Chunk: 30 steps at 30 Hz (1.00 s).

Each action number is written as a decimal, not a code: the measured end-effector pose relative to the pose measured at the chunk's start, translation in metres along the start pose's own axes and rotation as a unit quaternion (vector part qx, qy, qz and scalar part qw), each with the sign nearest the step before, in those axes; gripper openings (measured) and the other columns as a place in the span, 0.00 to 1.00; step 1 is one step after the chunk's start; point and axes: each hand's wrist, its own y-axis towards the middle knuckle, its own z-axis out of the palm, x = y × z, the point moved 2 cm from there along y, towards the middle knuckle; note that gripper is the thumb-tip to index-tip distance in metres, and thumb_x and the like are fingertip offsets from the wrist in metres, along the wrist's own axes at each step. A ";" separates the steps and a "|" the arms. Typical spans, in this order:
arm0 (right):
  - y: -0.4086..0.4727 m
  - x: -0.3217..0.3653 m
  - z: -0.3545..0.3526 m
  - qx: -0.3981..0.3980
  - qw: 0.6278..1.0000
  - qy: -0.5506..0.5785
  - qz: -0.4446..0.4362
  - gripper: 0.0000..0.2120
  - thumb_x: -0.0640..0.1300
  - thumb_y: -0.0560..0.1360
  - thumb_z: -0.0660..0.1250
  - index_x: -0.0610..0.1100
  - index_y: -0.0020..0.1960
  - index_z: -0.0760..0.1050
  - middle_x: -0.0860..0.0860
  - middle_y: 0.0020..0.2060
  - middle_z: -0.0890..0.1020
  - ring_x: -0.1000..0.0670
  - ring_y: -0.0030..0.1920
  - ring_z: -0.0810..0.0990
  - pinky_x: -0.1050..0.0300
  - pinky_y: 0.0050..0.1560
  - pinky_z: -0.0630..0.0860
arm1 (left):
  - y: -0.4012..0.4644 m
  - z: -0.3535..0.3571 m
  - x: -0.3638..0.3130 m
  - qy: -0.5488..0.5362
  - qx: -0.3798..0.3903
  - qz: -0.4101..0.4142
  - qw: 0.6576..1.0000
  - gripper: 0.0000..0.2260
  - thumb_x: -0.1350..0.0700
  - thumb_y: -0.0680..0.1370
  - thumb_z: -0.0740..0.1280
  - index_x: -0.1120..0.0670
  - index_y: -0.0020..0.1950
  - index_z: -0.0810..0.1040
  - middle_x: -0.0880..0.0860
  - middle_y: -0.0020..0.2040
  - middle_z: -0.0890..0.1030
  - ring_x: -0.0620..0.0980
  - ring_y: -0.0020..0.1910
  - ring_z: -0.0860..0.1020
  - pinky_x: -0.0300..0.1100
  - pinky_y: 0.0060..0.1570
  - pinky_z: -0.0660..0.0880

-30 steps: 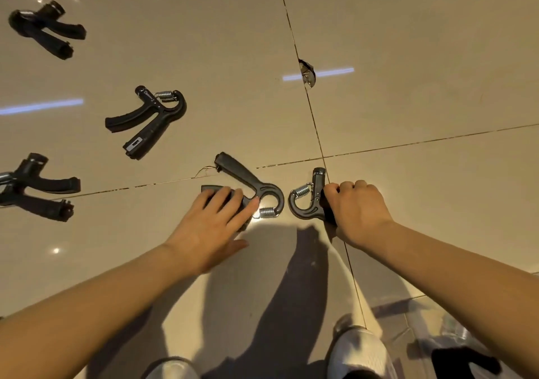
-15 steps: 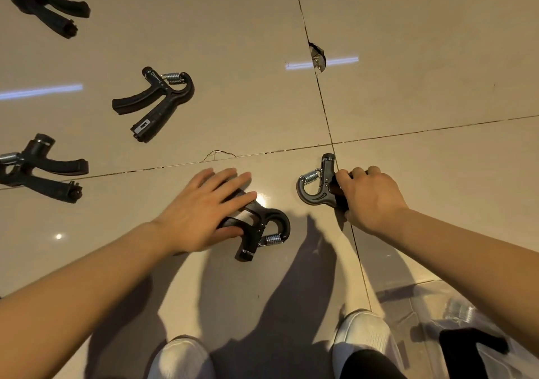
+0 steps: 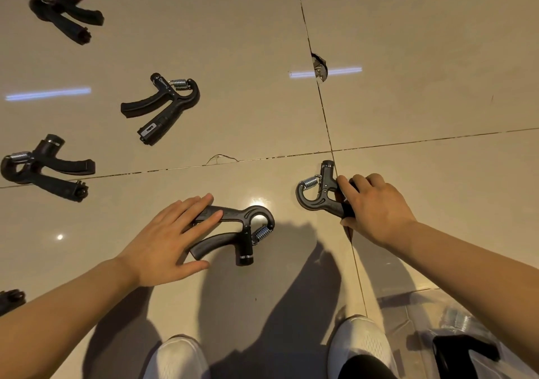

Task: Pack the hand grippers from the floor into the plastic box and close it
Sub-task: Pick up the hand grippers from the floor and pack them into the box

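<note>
Glossy beige floor tiles with dark grout lines reflect ceiling lights beneath a person bent over white shoes. Their left hand lies with fingers straight across the handles of a dark grey spring-loaded hand gripper, touching it but not yet curled round it. Just to the right of that, the right hand has its fingers curled round the handles of a second grey hand gripper, whose coil spring and hooked head stick out to the left of the knuckles. Ahead of the left hand and to its left lies a black hand gripper with a counter window; further left is another black gripper, a third sits far ahead at the left, and the tip of one more shows at the frame edge beside the left forearm. Below the right forearm, near the right shoe, is the clear plastic box, with at least one dark gripper and a metal spring seemingly inside. Packing looks early: two grippers are being collected, at least four remain on the floor, and closing the box is still to come.
</note>
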 end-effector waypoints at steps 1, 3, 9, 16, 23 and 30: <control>-0.002 -0.001 0.002 -0.005 1.000 0.003 0.000 0.38 0.62 0.73 0.62 0.45 0.73 0.51 0.47 0.62 0.70 0.43 0.60 0.68 0.53 0.52 0.72 | -0.001 -0.001 0.001 0.010 0.005 0.002 1.000 0.36 0.33 0.74 0.59 0.50 0.76 0.57 0.57 0.76 0.57 0.59 0.70 0.64 0.54 0.65 0.64; -0.005 -0.003 0.006 -0.014 1.000 -0.009 -0.007 0.39 0.63 0.74 0.59 0.45 0.75 0.47 0.48 0.64 0.67 0.44 0.61 0.66 0.51 0.55 0.71 | 0.002 -0.006 0.001 0.045 0.019 0.008 0.999 0.36 0.31 0.73 0.57 0.50 0.76 0.58 0.58 0.73 0.63 0.59 0.66 0.69 0.53 0.60 0.67; -0.012 -0.012 0.011 0.044 0.999 -0.006 -0.016 0.46 0.64 0.71 0.60 0.47 0.76 0.36 0.46 0.72 0.55 0.42 0.73 0.50 0.38 0.69 0.54 | 0.017 -0.039 0.001 0.130 0.013 0.073 0.989 0.32 0.33 0.73 0.58 0.48 0.73 0.65 0.55 0.69 0.70 0.58 0.58 0.72 0.52 0.51 0.73; -0.024 -0.006 0.000 0.039 0.999 -0.015 -0.032 0.49 0.63 0.68 0.66 0.47 0.76 0.42 0.46 0.65 0.65 0.43 0.64 0.65 0.49 0.61 0.64 | 0.005 -0.063 -0.038 0.091 -0.057 0.073 0.991 0.28 0.37 0.76 0.58 0.51 0.70 0.70 0.58 0.67 0.71 0.62 0.54 0.72 0.53 0.51 0.75; -0.053 0.024 -0.039 -0.072 0.990 0.113 -0.039 0.37 0.63 0.68 0.62 0.52 0.73 0.56 0.45 0.58 0.70 0.45 0.57 0.68 0.52 0.57 0.66 | -0.001 -0.093 -0.083 0.100 -0.101 0.054 0.988 0.26 0.39 0.76 0.56 0.51 0.70 0.70 0.57 0.65 0.72 0.61 0.55 0.71 0.52 0.54 0.73; -0.111 0.041 -0.120 -0.151 0.976 0.140 -0.074 0.27 0.67 0.67 0.62 0.48 0.54 0.73 0.50 0.46 0.72 0.48 0.51 0.72 0.57 0.42 0.64 | -0.027 -0.153 -0.112 0.079 -0.155 0.004 0.985 0.29 0.34 0.76 0.52 0.49 0.70 0.68 0.55 0.58 0.74 0.56 0.54 0.74 0.49 0.49 0.77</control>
